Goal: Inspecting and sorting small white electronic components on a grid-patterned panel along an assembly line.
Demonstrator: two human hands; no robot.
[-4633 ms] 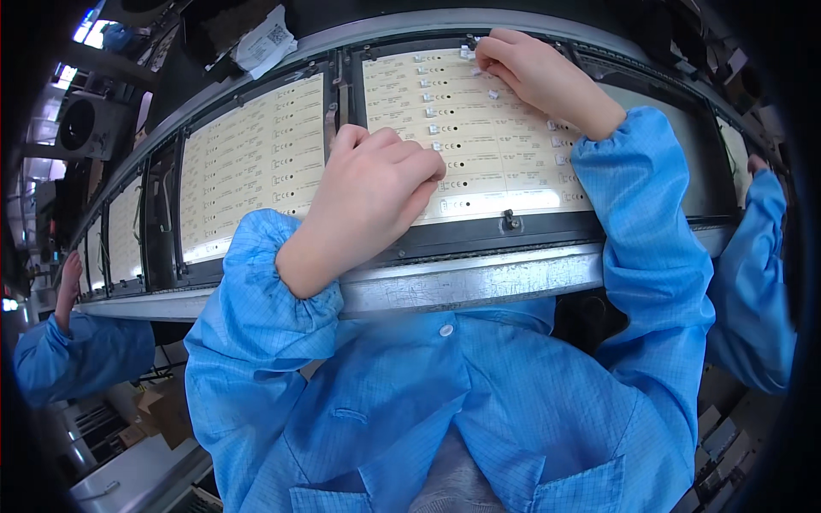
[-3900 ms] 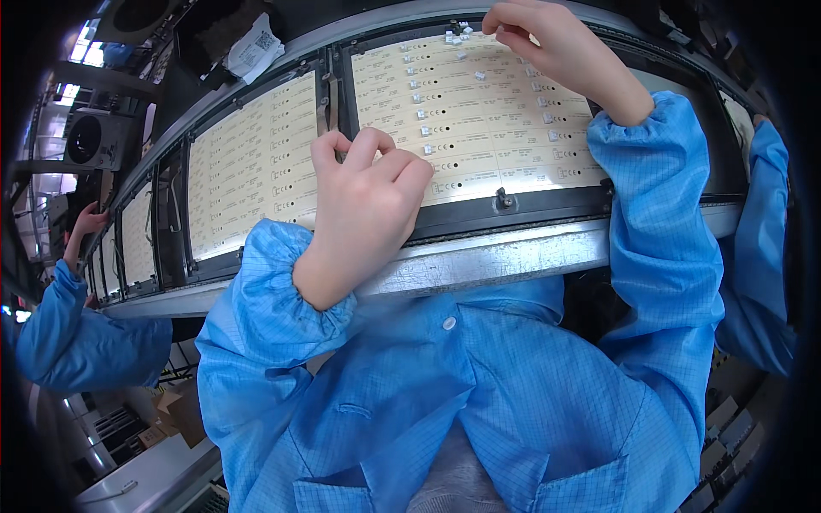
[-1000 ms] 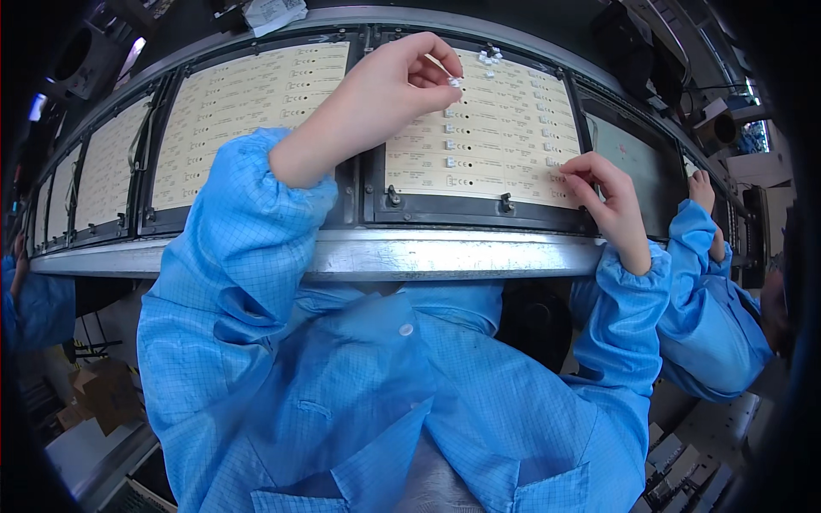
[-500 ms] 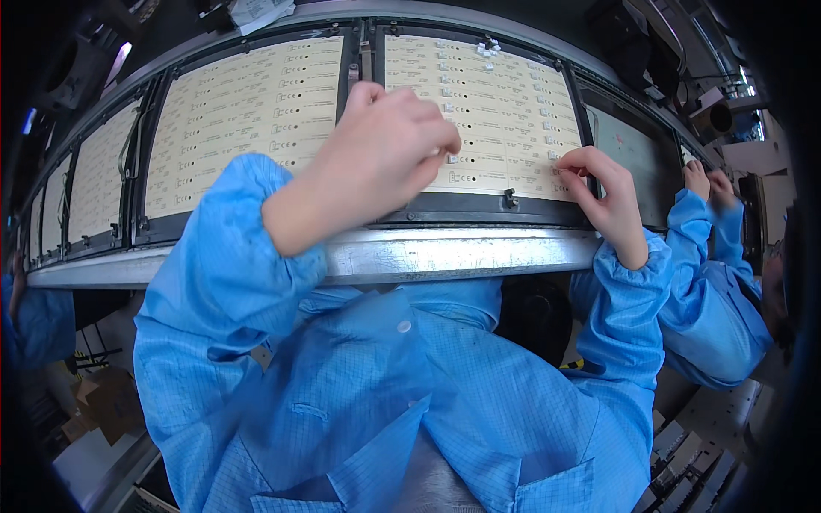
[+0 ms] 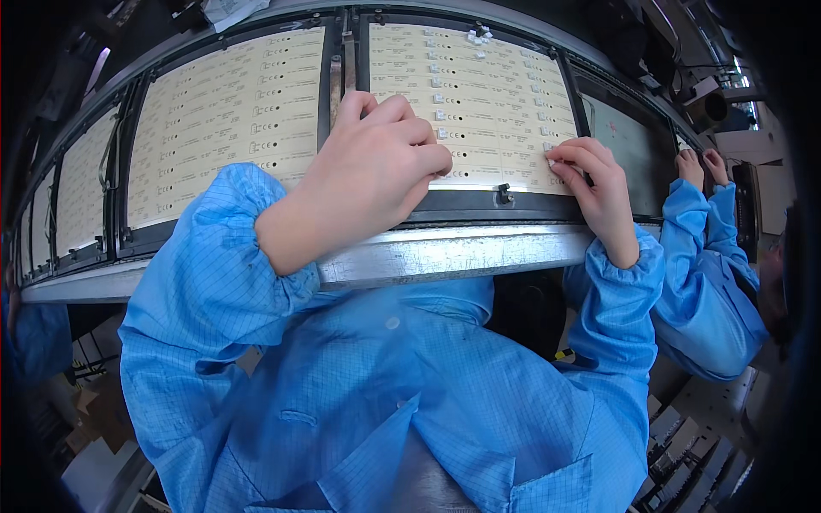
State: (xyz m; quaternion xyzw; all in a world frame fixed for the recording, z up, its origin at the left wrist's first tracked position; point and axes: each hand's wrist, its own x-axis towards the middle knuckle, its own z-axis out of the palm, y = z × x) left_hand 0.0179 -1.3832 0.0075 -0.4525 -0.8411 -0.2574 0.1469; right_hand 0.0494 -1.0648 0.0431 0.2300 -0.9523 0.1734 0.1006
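Observation:
A cream printed board panel lies in a black frame before me. Small white connectors stand on it in two columns, left and right. Over the panel's lower left, my left hand is closed in a pinch, fingertips down at the lowest printed row; what they hold is hidden. At the bottom of the right-hand column my right hand pinches a small white connector against the board. A little heap of loose white connectors sits at the panel's far edge.
To the left, another cream panel without connectors lies in its own frame. A metal rail runs along the near edge. On the right is a greenish plate, and beyond it a co-worker's hands and blue sleeves.
My left hand has come down slightly toward the lowest row. The right hand has moved slightly left and its thumb and fingers now meet at a white connector. The whole view has shifted a little.

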